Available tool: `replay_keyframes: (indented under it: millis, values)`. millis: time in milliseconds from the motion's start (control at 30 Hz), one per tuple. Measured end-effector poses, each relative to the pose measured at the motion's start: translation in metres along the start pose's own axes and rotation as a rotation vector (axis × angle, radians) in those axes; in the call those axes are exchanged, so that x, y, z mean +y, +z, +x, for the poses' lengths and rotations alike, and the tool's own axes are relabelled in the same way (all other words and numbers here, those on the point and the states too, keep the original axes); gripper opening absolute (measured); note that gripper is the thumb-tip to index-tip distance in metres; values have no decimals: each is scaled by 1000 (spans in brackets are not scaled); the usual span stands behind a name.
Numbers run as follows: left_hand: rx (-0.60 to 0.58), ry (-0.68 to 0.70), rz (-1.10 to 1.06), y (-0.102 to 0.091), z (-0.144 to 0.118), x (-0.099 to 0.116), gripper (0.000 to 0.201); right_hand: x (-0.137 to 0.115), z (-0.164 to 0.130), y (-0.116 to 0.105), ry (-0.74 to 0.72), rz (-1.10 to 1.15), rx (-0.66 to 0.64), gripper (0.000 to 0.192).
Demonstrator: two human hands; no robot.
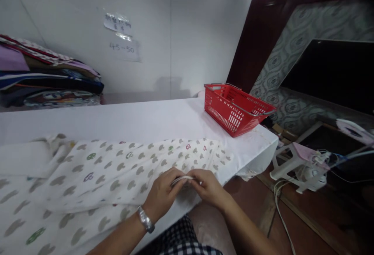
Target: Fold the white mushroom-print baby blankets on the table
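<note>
A white garment (125,165) printed with grey, green, red and purple mushroom-like shapes lies spread along the table's near side. One long narrow part of it reaches to the right. At that part's near edge, my left hand (165,188) pinches the fabric between thumb and fingers, and a metal-banded watch (145,219) is on that wrist. Close beside it, almost touching, my right hand (207,186) also pinches the edge. A thin, pale, curved strip of the edge shows between the two thumbs. Whether the part is a sleeve or a leg, I cannot tell.
A red plastic basket (233,108) stands at the table's far right corner. Several folded clothes (49,75) are stacked at the back left. The white-covered table (152,118) ends on the right; beyond it are a stool (309,157) and cables (280,208) on the floor.
</note>
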State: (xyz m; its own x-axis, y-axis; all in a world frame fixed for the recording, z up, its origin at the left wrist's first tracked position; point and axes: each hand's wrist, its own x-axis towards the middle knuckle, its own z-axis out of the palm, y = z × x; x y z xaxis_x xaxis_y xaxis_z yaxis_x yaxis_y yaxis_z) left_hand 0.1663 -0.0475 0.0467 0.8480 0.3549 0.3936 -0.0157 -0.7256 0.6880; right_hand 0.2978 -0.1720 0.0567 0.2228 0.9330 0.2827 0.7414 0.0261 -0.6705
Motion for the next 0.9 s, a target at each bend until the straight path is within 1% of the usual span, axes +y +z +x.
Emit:
replay_keyframes:
  millis: [67, 133, 200, 267, 333, 400, 467, 500, 567, 633, 700, 767, 900]
  values:
    - [2, 2, 10, -4, -2, 2, 17, 5, -1, 1, -19, -38, 21, 15]
    - [26, 2, 3, -9, -4, 2, 17, 19, -3, -1, -45, -92, 81, 17]
    - [81, -25, -14, -13, -6, 2, 17, 44, -6, -4, -35, -151, 167, 23]
    - [144, -60, -26, -18, -6, 1, 16, 73, -10, -9, 29, -200, 261, 26]
    - [176, -69, -30, -21, -7, 1, 14, 99, -15, -14, 95, -221, 346, 28]
    - [148, -40, -25, -23, -9, 1, 12, 117, -20, -20, 162, -205, 450, 32]
    - [90, 29, 3, -22, -14, 1, 10, 125, -24, -27, 262, -126, 554, 33]
    - [62, 80, 26, -20, -17, 1, 8, 126, -24, -29, 318, -65, 580, 32]
    - [4, 192, 82, -16, -24, 1, 7, 126, -24, -34, 431, 64, 576, 29]
    - [-58, 275, 135, -9, -32, 0, 7, 124, -20, -36, 537, 132, 507, 26]
    - [-132, 311, 168, -3, -38, 0, 7, 123, -16, -36, 616, 110, 407, 25]
    - [-186, 339, 184, 1, -43, 1, 7, 124, -11, -34, 654, 53, 323, 24]
    - [-236, 386, 206, 4, -46, 1, 9, 128, -3, -30, 691, -12, 247, 22]
